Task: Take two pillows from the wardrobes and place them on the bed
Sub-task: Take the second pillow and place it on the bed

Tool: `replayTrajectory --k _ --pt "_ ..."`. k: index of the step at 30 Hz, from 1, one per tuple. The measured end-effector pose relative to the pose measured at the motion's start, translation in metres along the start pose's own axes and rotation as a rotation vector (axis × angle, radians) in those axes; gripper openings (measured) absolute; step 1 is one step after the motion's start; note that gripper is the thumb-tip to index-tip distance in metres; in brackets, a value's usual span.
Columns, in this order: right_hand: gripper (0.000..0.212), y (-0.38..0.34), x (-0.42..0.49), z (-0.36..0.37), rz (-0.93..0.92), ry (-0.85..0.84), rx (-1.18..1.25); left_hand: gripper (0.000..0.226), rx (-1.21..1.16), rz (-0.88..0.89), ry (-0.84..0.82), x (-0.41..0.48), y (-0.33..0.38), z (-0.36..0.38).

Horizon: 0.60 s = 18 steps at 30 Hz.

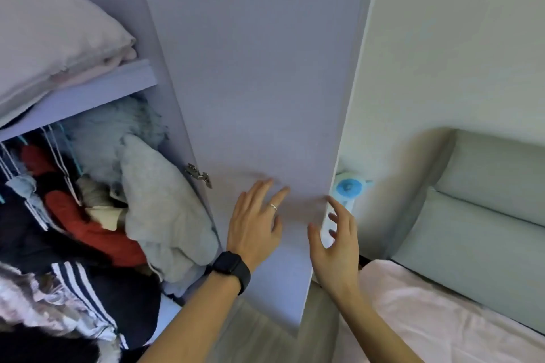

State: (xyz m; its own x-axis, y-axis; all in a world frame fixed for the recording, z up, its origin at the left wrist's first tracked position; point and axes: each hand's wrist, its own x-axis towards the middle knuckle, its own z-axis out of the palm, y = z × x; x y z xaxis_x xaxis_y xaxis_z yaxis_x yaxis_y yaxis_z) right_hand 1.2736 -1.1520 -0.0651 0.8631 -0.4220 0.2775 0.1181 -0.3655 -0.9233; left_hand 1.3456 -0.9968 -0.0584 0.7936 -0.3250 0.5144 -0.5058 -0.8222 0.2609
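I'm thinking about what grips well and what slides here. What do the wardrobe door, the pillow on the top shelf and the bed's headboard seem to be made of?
Wardrobe door: probably painted or laminated board; flat, matte lilac, metal hinge.
Pillow: soft woven fabric, likely cotton; pale pink, creased, folded seams.
Headboard: seemingly upholstered, padded grey-green panels with rounded seams; fabric or faux leather, cannot tell.

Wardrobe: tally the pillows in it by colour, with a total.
Pale pink pillow on the upper shelf: 1
Light grey pillow propped among the hanging clothes: 1
Total: 2
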Motion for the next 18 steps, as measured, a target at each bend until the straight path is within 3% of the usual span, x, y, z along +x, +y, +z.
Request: replayTrajectory --k 6,10,13,18 --pt "0.036 0.003 -0.039 0.058 -0.162 -0.355 -0.115 0.041 0.021 -0.406 -0.058 -0.083 -0.060 -0.028" --pt "0.026 -0.024 -0.032 0.109 -0.281 -0.584 -0.106 0.034 0.082 -0.562 0.052 -0.116 -0.091 -0.076" --pt "0.023 -0.064 -0.019 0.146 -0.403 -0.645 -0.031 0.031 0.150 -0.602 0.195 -0.115 -0.102 -0.128" --pt "0.025 -0.156 0.019 0.199 -0.628 -0.608 0.085 0.029 0.323 -0.571 0.491 -0.081 -0.103 -0.231"
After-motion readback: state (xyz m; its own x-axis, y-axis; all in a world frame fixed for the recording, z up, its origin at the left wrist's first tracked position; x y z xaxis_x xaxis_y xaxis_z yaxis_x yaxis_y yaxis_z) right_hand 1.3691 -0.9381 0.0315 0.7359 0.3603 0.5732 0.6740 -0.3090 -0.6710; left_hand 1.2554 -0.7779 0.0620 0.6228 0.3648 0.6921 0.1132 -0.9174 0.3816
